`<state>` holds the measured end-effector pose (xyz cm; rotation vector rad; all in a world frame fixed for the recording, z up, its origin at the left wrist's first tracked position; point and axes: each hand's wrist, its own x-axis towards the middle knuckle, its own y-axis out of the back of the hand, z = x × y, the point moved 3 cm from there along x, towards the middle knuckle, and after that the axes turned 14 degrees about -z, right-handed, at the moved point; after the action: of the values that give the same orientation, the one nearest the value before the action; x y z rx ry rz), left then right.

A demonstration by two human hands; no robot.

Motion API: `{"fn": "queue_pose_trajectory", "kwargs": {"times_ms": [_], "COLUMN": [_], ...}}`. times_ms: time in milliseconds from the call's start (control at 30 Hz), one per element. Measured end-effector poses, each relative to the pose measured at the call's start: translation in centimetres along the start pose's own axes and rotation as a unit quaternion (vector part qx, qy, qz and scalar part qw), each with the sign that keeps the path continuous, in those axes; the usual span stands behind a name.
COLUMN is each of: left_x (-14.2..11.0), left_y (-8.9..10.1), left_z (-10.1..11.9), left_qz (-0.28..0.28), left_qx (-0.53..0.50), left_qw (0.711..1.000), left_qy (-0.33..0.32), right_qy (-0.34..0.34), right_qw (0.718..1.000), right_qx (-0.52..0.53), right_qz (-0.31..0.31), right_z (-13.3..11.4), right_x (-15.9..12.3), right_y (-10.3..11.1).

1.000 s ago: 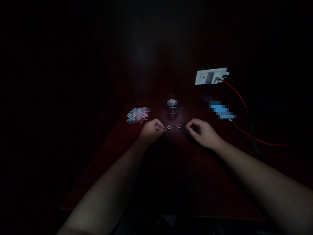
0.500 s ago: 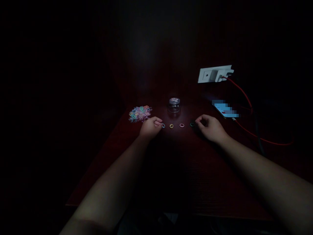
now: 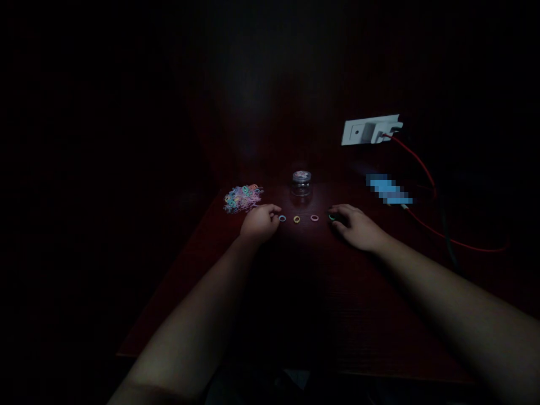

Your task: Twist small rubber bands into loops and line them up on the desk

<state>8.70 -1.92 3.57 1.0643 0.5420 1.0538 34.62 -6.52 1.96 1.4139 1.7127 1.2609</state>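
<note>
Small hair ties lie in a row across the dark red table. The blue hair tie (image 3: 282, 220) is at the left end, followed by a yellow hair tie (image 3: 296, 220) and a pink hair tie (image 3: 314, 218). My left hand (image 3: 261, 221) rests right beside the blue one, its fingertips apart and holding nothing I can see. At the right end, my right hand (image 3: 353, 225) reaches over the green hair tie (image 3: 331, 217), which its fingers partly hide. Finger and thumb are parted around it; whether they touch it I cannot tell.
A tangled pile of colourful hair ties (image 3: 242, 198) lies at the left. Behind the row stands a clear lidded jar (image 3: 301, 183). To the right are a lit phone (image 3: 388, 189), a red cable (image 3: 453, 240) and a wall socket (image 3: 358, 133). The surroundings are very dark.
My right hand has moved left over the green hair tie, and its closed fingers have spread. My left hand's fingers have parted slightly, with the hand almost in place.
</note>
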Motion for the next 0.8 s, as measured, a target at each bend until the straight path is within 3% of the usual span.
{"fn": "queue_pose_trajectory", "kwargs": {"times_ms": [100, 267, 467, 800], "left_x": [-0.7, -1.9, -2.2, -2.0], "left_y": [-0.5, -2.3, -2.4, -3.0], "left_z": [1.5, 2.0, 2.5, 2.2], "left_qz": [-0.068, -0.215, -0.191, -0.201], "left_qx": [0.072, 0.121, 0.102, 0.105], "left_qw": [0.994, 0.969, 0.976, 0.973], "left_qy": [-0.038, 0.031, 0.032, 0.033], "right_qy": [-0.020, -0.048, -0.057, -0.059], "right_qw": [0.998, 0.990, 0.988, 0.987], "right_qx": [-0.025, -0.047, -0.047, -0.048], "right_qz": [-0.053, -0.121, -0.132, -0.143], "right_z": [-0.5, -1.1, -1.5, -1.8], "right_x": [-0.2, -0.6, -0.7, -0.7], "right_y": [-0.5, -1.1, -1.1, -1.1]}}
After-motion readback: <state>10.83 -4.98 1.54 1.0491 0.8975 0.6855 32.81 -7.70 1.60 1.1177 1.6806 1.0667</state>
